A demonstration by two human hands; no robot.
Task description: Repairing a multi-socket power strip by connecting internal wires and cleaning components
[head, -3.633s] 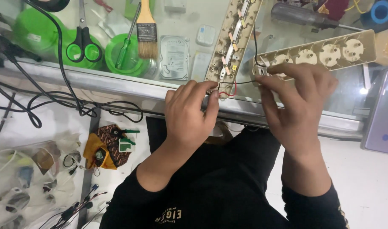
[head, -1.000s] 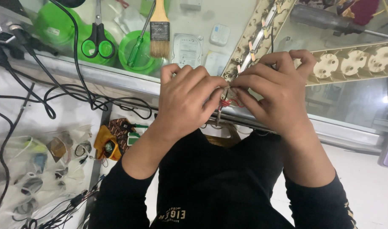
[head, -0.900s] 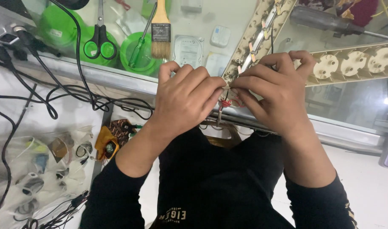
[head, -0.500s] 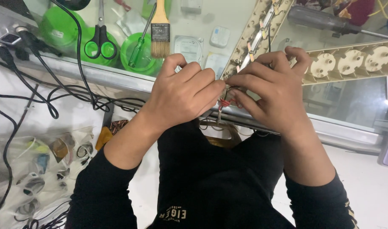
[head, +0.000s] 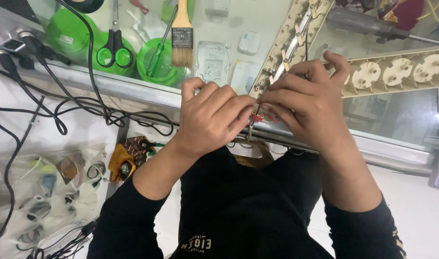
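While black cables point(head: 61, 110) trail over the desk's left near edge, green-handled scissors point(head: 114, 48) and a paintbrush point(head: 182, 36) lie farther in on the glass desk point(head: 397, 115). At the near edge your left hand point(head: 212, 117) has its fingers point(head: 238, 111) pinched together on a red wire point(head: 258, 117). Your right hand point(head: 310, 103) meets it, fingers closed on the same wire, at the end of the opened beige power strip point(head: 289, 41). Its socket cover point(head: 397, 72) lies toward the right edge.

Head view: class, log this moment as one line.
left hand: pinching red wire | right hand: pinching same wire | beside: opened power strip | surface: glass counter
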